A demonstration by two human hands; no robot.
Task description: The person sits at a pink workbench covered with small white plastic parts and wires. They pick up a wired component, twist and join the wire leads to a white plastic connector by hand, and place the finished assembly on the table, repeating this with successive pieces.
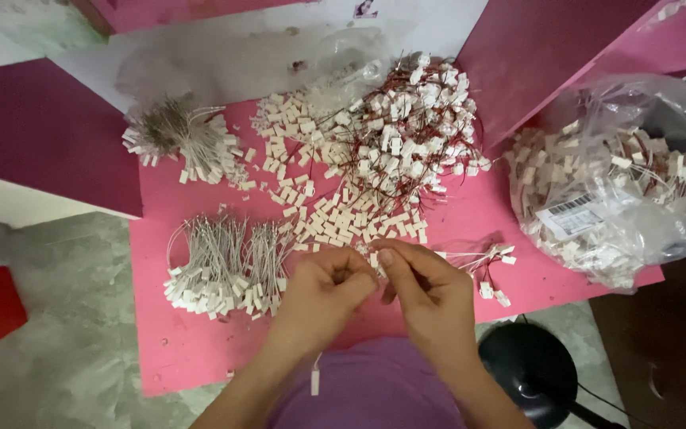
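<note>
At the near edge of the pink board (200,357), we see the left hand (323,290) and the right hand (430,294) meeting, fingertips pinched together on a small white connector (375,260) with thin wire leads; both hands are closed on it, though the fingers hide most of the part. We judge the connector to be very light, rigid in its plastic body and limp in its leads, so the body is the place to grip, since the wires would likely bend or slip. A single loose lead (315,380) hangs below the left wrist. Just left of the hands lies a combed bundle of grey-wired connectors (228,266); just right, a few finished pieces (490,270). Mid-board sits a loose heap of white housings (327,199), then a tangle of red-wired connectors (414,119). At the far left corner lies another grey bundle (180,135); off the right edge, a clear bag of parts (621,183).
</note>
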